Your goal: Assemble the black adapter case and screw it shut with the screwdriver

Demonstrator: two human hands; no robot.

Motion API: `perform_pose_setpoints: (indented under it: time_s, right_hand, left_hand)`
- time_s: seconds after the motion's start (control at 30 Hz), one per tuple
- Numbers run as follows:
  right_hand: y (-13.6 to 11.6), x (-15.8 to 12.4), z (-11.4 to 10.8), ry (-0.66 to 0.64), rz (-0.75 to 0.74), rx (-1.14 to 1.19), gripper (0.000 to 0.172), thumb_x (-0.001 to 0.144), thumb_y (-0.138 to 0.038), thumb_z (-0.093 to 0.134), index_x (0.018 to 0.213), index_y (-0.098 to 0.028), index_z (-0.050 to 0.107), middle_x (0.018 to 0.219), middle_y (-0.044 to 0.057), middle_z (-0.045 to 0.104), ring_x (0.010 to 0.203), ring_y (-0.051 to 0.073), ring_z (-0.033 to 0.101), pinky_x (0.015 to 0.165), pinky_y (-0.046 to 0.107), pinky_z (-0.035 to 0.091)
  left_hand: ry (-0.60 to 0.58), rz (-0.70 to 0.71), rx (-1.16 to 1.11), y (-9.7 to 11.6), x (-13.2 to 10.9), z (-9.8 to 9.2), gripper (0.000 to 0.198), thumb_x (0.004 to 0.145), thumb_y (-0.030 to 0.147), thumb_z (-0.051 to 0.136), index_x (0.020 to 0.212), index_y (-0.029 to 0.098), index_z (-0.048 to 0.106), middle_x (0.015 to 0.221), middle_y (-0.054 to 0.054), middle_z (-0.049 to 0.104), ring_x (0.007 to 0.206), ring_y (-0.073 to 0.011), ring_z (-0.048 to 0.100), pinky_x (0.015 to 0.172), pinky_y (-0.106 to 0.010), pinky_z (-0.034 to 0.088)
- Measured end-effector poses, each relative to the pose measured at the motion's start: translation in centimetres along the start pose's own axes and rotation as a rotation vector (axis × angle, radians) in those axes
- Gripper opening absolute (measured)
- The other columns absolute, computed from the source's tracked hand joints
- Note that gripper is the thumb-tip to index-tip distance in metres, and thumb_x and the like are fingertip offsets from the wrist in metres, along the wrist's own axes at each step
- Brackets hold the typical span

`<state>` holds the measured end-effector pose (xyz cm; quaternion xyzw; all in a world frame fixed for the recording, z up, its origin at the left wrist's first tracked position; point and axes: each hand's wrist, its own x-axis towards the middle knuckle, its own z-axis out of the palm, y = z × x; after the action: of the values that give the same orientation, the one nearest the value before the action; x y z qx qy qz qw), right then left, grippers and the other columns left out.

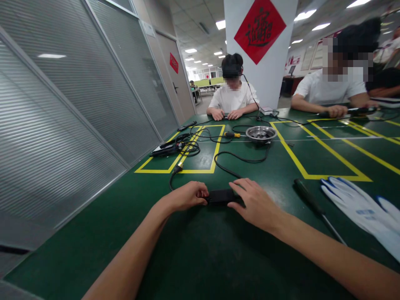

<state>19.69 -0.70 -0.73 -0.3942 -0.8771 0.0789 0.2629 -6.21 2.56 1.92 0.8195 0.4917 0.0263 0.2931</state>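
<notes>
A black rectangular power adapter lies on the green table between my two hands. My left hand is closed at the adapter's left end, its fingertips pinched there, seemingly around the cord end. My right hand curves around the adapter's right end, with thumb and fingers apart on either side of it. A black cable with a plug runs toward my left hand from behind. Another black cable loops behind the adapter and up beside a metal bowl holding small parts.
A dark-handled screwdriver and white-blue gloves lie at the right. Coiled cables and black devices are at the back left, near a yellow screwdriver. Two people in white shirts sit across the table.
</notes>
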Motion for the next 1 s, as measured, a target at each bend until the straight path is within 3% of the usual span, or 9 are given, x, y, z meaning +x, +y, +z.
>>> perform_pose_setpoints:
  time_s: [0.07,0.23,0.47,0.57,0.67,0.8,0.93,1.0]
  right_hand:
    - [-0.9,1.3,0.9,-0.015,-0.039,0.04,0.052,0.084,-0.044,0.056,0.128,-0.018,0.048,0.126,0.011,0.053,0.116,0.025,0.049,0.096,0.048,0.044]
    - [-1.3,2.9,3.1,-0.053,-0.056,0.166,0.035,0.087,-0.037,0.053,0.117,-0.018,0.054,0.118,0.008,0.058,0.102,0.019,0.058,0.086,0.042,0.05]
    - [-0.9,2.8,2.1,-0.045,-0.015,0.322,0.035,0.087,-0.037,0.054,0.117,-0.017,0.055,0.116,0.007,0.059,0.104,0.019,0.058,0.089,0.044,0.049]
    - [-1.0,2.9,1.2,-0.041,0.01,0.355,0.035,0.084,-0.034,0.058,0.116,-0.018,0.058,0.112,0.007,0.061,0.105,0.019,0.056,0.094,0.043,0.045]
    - [-1.2,2.8,0.1,-0.024,0.052,0.389,0.037,0.08,-0.029,0.062,0.116,-0.021,0.06,0.11,0.007,0.063,0.107,0.02,0.054,0.097,0.042,0.042]
    - [-1.1,2.2,-1.5,0.015,0.142,0.496,0.039,0.075,-0.029,0.067,0.112,-0.023,0.06,0.109,0.005,0.064,0.104,0.019,0.056,0.095,0.042,0.042]
    - [0.0,0.8,-2.3,0.075,0.304,0.702,0.056,0.07,-0.034,0.071,0.12,-0.021,0.051,0.116,0.007,0.062,0.106,0.019,0.059,0.097,0.042,0.044]
    - [0.6,-0.1,-2.3,0.086,0.377,0.843,0.056,0.072,-0.035,0.069,0.122,-0.019,0.048,0.118,0.01,0.063,0.108,0.02,0.061,0.096,0.041,0.047]
  left_hand:
    - [0.002,0.015,-0.011,-0.1,0.2,0.1,0.02,0.076,0.031,0.064,0.09,0.017,0.064,0.079,-0.001,0.061,0.074,-0.0181,0.058,0.064,-0.025,0.043]
    - [0.001,0.034,-0.032,-0.5,0.2,0.2,0.018,0.076,0.031,0.064,0.088,0.017,0.063,0.077,0.0,0.06,0.071,-0.0165,0.057,0.061,-0.023,0.041]
    - [0.004,0.029,-0.044,-0.7,0.1,0.0,0.018,0.075,0.032,0.066,0.086,0.018,0.065,0.074,0.001,0.06,0.07,-0.0171,0.058,0.062,-0.024,0.044]
    - [0.069,0.032,-0.032,0.2,-0.4,-0.3,0.038,0.072,0.035,0.07,0.107,0.02,0.063,0.097,-0.003,0.063,0.089,-0.022,0.059,0.078,-0.031,0.046]
    - [0.191,0.078,-0.069,2.0,-0.9,-0.4,0.072,0.068,0.041,0.076,0.132,0.025,0.047,0.123,-0.006,0.055,0.108,-0.0258,0.053,0.093,-0.038,0.042]
    - [0.267,0.236,-0.151,4.7,-0.9,0.1,0.045,0.077,0.036,0.071,0.119,0.023,0.059,0.11,-0.005,0.062,0.1,-0.0227,0.057,0.09,-0.035,0.044]
    - [0.364,0.238,-0.183,5.9,-0.5,0.7,0.037,0.079,0.03,0.07,0.114,0.019,0.062,0.106,-0.005,0.064,0.097,-0.0221,0.059,0.088,-0.034,0.045]
    - [0.413,0.229,-0.198,6.3,-0.4,1.1,0.034,0.079,0.029,0.07,0.112,0.019,0.063,0.104,-0.005,0.064,0.095,-0.0211,0.059,0.087,-0.033,0.045]
